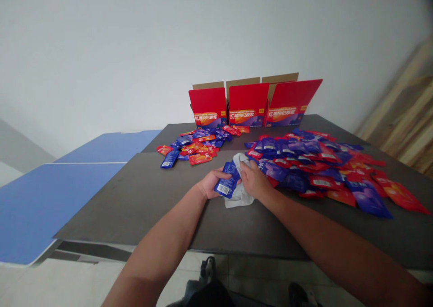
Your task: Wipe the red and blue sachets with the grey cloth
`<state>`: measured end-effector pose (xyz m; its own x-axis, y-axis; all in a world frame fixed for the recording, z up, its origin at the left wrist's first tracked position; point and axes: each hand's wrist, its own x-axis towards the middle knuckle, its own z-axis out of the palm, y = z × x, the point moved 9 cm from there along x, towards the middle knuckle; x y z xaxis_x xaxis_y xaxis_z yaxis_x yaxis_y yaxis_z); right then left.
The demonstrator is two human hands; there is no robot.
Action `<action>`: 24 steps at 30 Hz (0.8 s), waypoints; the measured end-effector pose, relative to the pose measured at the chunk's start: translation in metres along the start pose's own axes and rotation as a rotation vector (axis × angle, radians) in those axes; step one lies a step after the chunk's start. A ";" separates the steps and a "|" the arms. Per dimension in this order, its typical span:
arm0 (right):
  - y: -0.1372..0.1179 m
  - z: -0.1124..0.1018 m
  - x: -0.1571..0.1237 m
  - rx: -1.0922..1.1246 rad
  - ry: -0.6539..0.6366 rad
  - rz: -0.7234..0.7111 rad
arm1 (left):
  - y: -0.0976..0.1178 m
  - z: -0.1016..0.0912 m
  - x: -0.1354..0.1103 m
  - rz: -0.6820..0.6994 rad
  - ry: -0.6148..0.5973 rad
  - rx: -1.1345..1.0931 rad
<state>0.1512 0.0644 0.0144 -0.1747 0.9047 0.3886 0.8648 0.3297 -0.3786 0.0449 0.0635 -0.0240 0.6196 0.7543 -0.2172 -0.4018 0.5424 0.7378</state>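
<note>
My left hand (210, 183) is closed on a blue sachet (227, 181) with a white barcode label, held just above the dark table (142, 198). My right hand (254, 179) is closed on a white cloth (239, 194) that is pressed against the sachet's right side; part of the cloth hangs down onto the table. Both hands meet at the middle of the table, between two heaps of sachets.
A small heap of red and blue sachets (198, 145) lies to the far left. A large heap (321, 167) spreads to the right. Three open red cartons (248, 104) stand at the back edge. Blue tables (50, 194) adjoin on the left; wooden boards (406, 122) lean at right.
</note>
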 end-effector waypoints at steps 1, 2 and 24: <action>0.004 -0.001 0.002 0.026 0.030 0.016 | 0.001 0.000 0.000 0.005 0.003 -0.010; 0.006 -0.003 0.003 0.053 0.060 0.021 | 0.003 -0.001 0.000 0.014 0.008 -0.023; -0.007 0.005 -0.001 0.127 -0.031 -0.144 | 0.023 -0.019 0.004 0.190 0.129 0.030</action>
<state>0.1426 0.0626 0.0122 -0.3079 0.8530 0.4214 0.7638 0.4857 -0.4251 0.0252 0.0861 -0.0197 0.4426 0.8839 -0.1508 -0.4818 0.3763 0.7913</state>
